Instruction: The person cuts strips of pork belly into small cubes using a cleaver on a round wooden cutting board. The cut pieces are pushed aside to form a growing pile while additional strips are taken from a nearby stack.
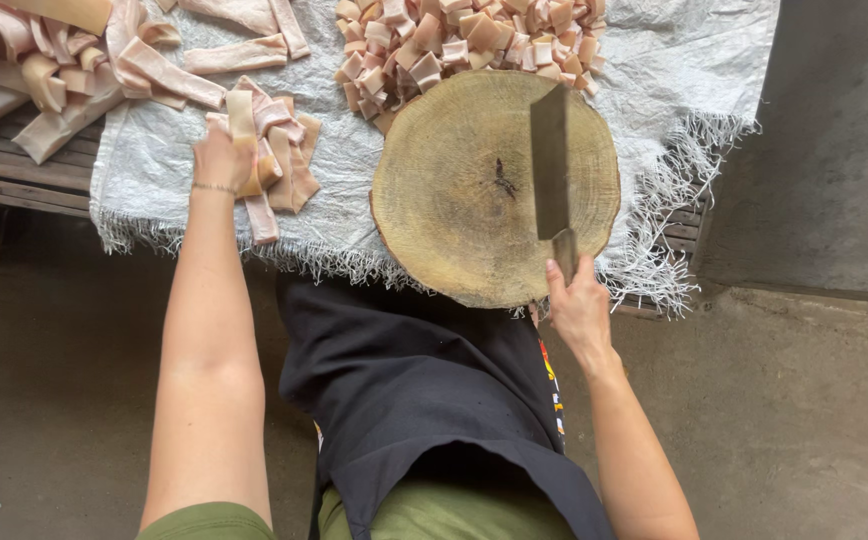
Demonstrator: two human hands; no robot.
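Here a frayed white cloth [374,190] covers the slatted surface [14,180] across the upper frame, above grey concrete floor [804,400]; the left hand [222,155] grips pork strips [279,150], apparently, and the right hand [576,305] is closed round a cleaver [550,165] resting on the round wooden block [454,190].

A bare grey concrete floor [814,420] fills the lower frame in soft daylight, a slatted wooden surface [14,180] under a frayed white woven sheet [654,60] spans the top, and a grey wall [844,130] stands upper right.
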